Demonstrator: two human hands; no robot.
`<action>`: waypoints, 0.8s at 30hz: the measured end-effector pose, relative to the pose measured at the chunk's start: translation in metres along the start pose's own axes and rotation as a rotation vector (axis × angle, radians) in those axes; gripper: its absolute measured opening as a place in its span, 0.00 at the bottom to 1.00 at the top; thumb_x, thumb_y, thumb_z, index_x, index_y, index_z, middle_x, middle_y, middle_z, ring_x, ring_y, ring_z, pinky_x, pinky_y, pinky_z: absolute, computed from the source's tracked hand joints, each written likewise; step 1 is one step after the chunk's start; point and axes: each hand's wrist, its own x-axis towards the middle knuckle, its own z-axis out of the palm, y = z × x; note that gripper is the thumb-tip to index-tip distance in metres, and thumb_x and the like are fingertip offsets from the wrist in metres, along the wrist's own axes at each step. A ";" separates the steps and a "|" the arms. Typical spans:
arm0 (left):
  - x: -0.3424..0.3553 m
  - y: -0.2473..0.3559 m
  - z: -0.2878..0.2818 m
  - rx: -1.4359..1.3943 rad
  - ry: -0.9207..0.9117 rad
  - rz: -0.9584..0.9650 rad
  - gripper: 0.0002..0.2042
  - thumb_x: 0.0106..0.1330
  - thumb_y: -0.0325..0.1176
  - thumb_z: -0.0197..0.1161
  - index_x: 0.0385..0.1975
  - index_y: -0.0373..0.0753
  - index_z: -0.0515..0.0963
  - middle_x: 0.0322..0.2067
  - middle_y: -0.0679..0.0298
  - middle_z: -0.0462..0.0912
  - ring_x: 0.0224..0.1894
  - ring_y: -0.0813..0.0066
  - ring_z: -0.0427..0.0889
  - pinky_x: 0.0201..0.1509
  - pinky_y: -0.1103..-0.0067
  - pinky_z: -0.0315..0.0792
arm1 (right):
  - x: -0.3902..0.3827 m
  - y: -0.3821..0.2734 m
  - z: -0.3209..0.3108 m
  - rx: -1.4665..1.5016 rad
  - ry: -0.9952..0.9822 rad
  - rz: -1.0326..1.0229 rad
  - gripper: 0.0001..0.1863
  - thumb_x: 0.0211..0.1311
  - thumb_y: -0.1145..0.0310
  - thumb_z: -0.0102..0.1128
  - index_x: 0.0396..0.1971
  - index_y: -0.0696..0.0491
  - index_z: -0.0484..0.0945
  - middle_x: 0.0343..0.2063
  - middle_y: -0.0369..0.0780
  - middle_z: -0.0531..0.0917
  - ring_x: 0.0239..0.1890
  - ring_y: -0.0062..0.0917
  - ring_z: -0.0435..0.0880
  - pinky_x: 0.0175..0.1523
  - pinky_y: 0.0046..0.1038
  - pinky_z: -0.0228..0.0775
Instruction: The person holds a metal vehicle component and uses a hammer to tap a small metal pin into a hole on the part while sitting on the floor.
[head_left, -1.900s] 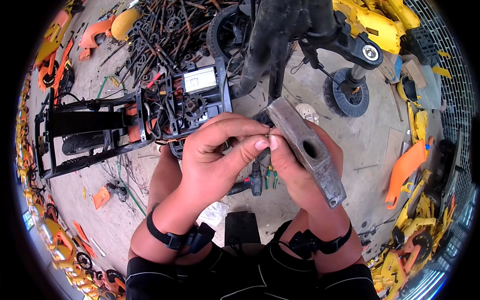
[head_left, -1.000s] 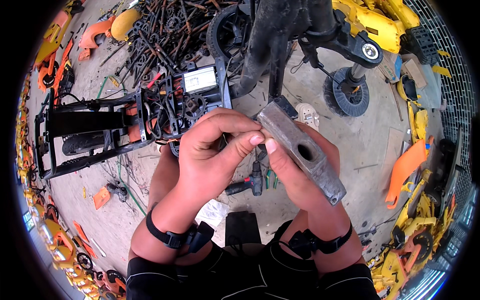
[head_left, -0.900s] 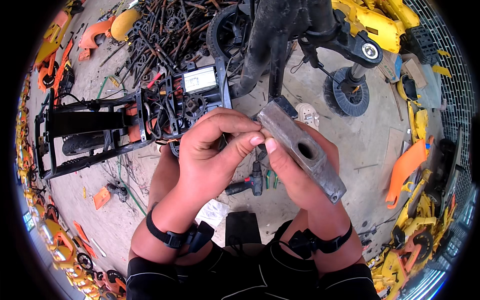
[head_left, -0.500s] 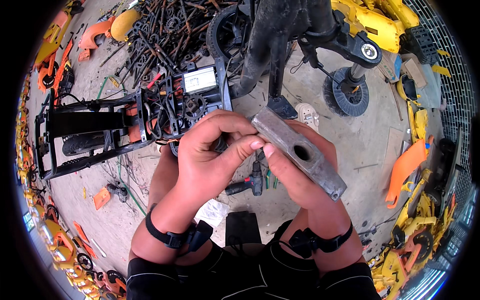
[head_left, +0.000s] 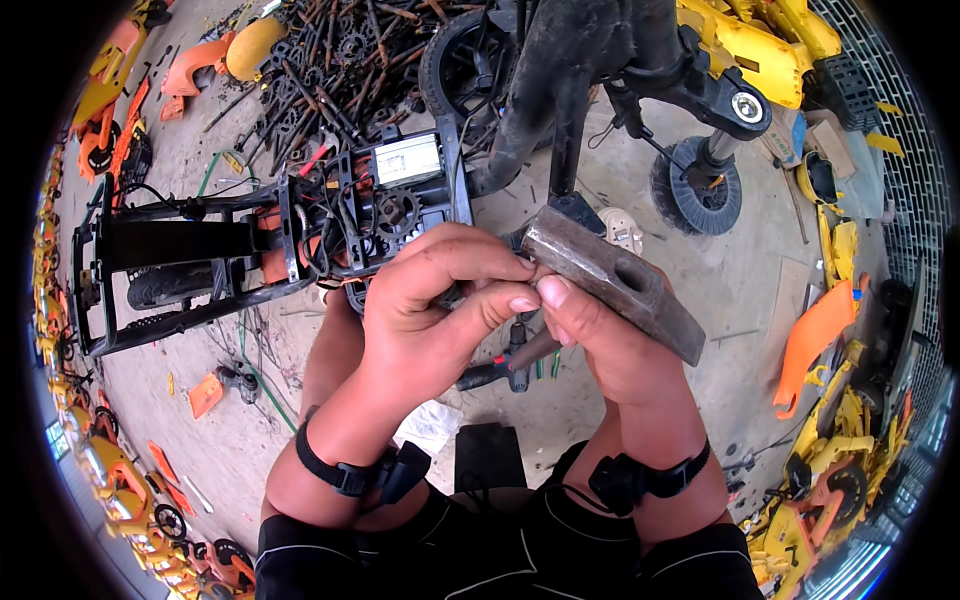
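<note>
My right hand (head_left: 625, 355) is closed on a worn steel hammer head (head_left: 580, 260) with an oval hole, held tilted; a greyish-brown shaft (head_left: 540, 350) shows below it, partly hidden. My left hand (head_left: 425, 320) is closed, thumb and forefinger pinched beside my right thumb at the upper end of the steel head; what lies between them is too small to make out. Behind my hands is the black vehicle frame with a thick tube (head_left: 535, 105) and a silver box (head_left: 405, 160). Beneath them a cordless drill (head_left: 480, 375) lies on the floor.
Rusty metal parts (head_left: 330, 60) are heaped at the back, near a wheel (head_left: 440, 70). A round grey disc (head_left: 700, 205) stands right of the frame. Orange panels (head_left: 810, 340) and yellow body parts (head_left: 740, 55) lie around the edges. A shoe (head_left: 620, 228) shows behind the steel head.
The steel head has shifted slightly right and tilted, bringing the shaft below into view. My right thumb has moved up and right, and my left hand slightly right.
</note>
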 end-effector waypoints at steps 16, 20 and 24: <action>0.004 0.012 0.001 0.197 -0.010 0.017 0.11 0.59 0.22 0.73 0.42 0.35 0.86 0.38 0.60 0.86 0.35 0.76 0.84 0.39 0.82 0.78 | 0.004 -0.002 0.007 -0.039 0.062 -0.045 0.15 0.66 0.60 0.68 0.44 0.56 0.83 0.28 0.32 0.81 0.30 0.14 0.77 0.36 0.19 0.69; 0.006 0.011 0.005 0.224 0.020 0.024 0.10 0.59 0.21 0.73 0.41 0.35 0.86 0.37 0.60 0.85 0.33 0.78 0.83 0.37 0.83 0.77 | 0.000 -0.009 0.008 -0.169 0.112 -0.065 0.22 0.64 0.54 0.71 0.48 0.55 0.84 0.35 0.35 0.89 0.37 0.17 0.86 0.43 0.20 0.76; 0.005 0.014 0.005 0.297 0.051 0.050 0.09 0.59 0.20 0.72 0.40 0.34 0.86 0.36 0.60 0.85 0.32 0.78 0.83 0.36 0.83 0.77 | -0.004 -0.014 0.015 -0.107 0.106 -0.101 0.20 0.66 0.57 0.70 0.49 0.56 0.83 0.37 0.37 0.89 0.40 0.17 0.87 0.46 0.20 0.76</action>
